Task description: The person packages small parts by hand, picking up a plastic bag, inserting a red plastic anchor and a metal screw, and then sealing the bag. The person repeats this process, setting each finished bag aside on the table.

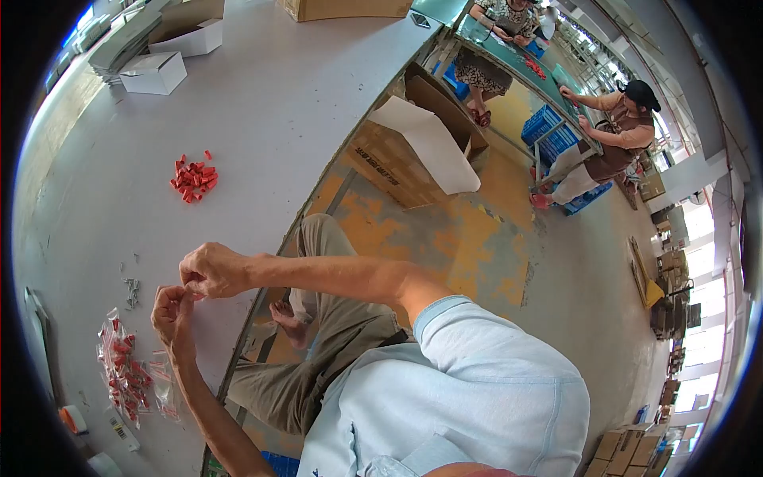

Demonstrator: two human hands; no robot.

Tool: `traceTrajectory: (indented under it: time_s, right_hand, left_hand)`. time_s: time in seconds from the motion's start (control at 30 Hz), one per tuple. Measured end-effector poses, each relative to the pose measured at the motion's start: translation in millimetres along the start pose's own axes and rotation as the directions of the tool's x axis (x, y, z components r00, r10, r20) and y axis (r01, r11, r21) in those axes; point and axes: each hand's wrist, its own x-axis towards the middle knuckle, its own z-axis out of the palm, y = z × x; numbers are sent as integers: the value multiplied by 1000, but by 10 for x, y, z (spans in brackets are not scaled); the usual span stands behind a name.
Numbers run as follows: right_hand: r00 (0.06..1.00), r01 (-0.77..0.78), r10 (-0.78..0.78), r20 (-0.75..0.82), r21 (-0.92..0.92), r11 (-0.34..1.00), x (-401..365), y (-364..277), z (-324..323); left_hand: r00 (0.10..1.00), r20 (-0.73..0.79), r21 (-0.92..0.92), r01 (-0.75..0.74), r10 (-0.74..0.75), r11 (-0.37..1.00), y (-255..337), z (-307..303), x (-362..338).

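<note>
Above the grey table (262, 103), my right hand (213, 270) and my left hand (172, 316) meet, with the fingers of both pinched together. A small trace of red or pink shows by the fingertips, but what they hold is too small and hidden to make out. Beyond my right hand lies a pile of small red pieces (193, 180). Several small metal pins or screws (132, 291) are scattered next to my left hand. Closer to me is a heap of clear plastic bags with red pieces inside (121, 370), beside flatter clear bags (164, 388).
White boxes (155, 73) and a phone (420, 21) rest on the table's far part. An open carton (405, 155) stands beside the table edge. An orange-and-white roll (72, 419) lies near the left rim. Two people (624, 127) (509, 20) work at another table.
</note>
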Motion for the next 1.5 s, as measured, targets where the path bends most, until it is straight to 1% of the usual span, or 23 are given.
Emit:
traceTrajectory:
  time_s: [0.07, 0.1, 0.17, 0.23, 0.33, 0.37, 0.43, 0.53, 0.63, 0.67, 0.73, 0.77, 0.8, 0.83, 0.87, 0.9, 0.97, 1.0, 1.1, 1.17, 1.3, 1.43, 1.5]
  right_hand:
    - [1000, 22, -23, -6, -43, 999, -24, -17, 32]
    - [995, 68, -72, -67, -55, 996, -32, -10, 57]
    - [983, 139, -146, -110, -74, 988, 6, -1, 64]
    - [978, 103, -105, -178, -23, 994, -19, 11, 49]
    - [980, 81, -76, -184, 20, 997, -19, -2, 24]
    - [980, 90, -85, -180, 20, 996, -24, 0, 7]
    - [998, -12, 17, -53, 99, 995, -23, -39, -41]
    - [997, 76, -75, -20, 57, 995, -18, -23, -14]
    - [992, 106, -99, -72, 94, 990, -18, -11, -1]
    - [993, 87, -76, -94, 123, 989, -5, 19, 23]
    - [996, 21, 1, -84, 267, 963, -19, 43, 43]
    - [996, 44, -32, -83, 150, 988, -29, -32, -27]
    - [995, 5, 15, -95, 206, 978, -32, 34, 22]
    - [995, 54, -39, -88, 169, 984, -18, 76, 31]
    - [997, -28, 44, -63, 232, 972, -29, 23, 56]
    - [998, -13, 23, -67, 149, 989, -18, 1, 42]
    - [992, -114, 124, -34, 222, 968, -6, -87, 38]
    - [988, -140, 153, -33, 251, 958, 8, -96, 52]
    - [998, -55, 62, -34, 174, 983, 0, 3, 47]
    - [995, -87, 97, -38, 205, 975, 7, -4, 57]
    - [987, -130, 148, -61, 235, 963, 27, -17, 44]
    - [993, -119, 121, 12, 277, 953, 9, -79, 79]
    - [987, -159, 154, 37, 202, 966, 16, -130, 68]
  left_hand:
    - [999, -39, -13, 11, -12, 1000, 47, 50, -19]
    - [999, -46, -11, 8, -8, 1000, 95, 85, -35]
    - [990, -87, -97, 100, -109, 990, 208, 121, -24]
    - [988, -109, -125, 95, -109, 988, 149, 44, -38]
    - [988, -113, -179, 85, -107, 980, 134, 20, -40]
    - [989, -97, -206, 86, -108, 975, 132, 17, -50]
    - [991, -96, -180, 76, -95, 981, 76, -4, -34]
    - [993, -86, -142, 70, -83, 987, 76, 10, -33]
    - [988, -101, -95, 107, -117, 990, 169, 89, -34]
    - [983, -116, -62, 139, -146, 988, 231, 67, -36]
    - [987, -120, -86, 96, -106, 992, 318, 73, -45]
    - [987, -115, -105, 98, -110, 990, 347, 79, -40]
    - [990, -95, -148, 91, -106, 985, 360, 67, -37]
    - [989, -79, -220, 104, -124, 970, 382, 69, -50]
    - [992, -93, -172, 66, -82, 983, 238, 39, -41]
    - [993, -110, -65, 22, -29, 998, 325, 41, -49]
    - [995, -49, -248, 67, -81, 967, 342, 41, -44]
    - [992, -79, -239, 72, -93, 968, 327, 10, -63]
    - [996, -45, -224, 65, -77, 972, 267, 10, -52]
    - [999, -9, -359, 37, -44, 932, 256, 21, -44]
    - [992, -63, -308, 82, -107, 948, 400, 18, -61]
    - [996, -84, -277, -2, -22, 961, 225, 62, -44]
    - [994, -109, -229, -44, 19, 972, 196, 10, -50]
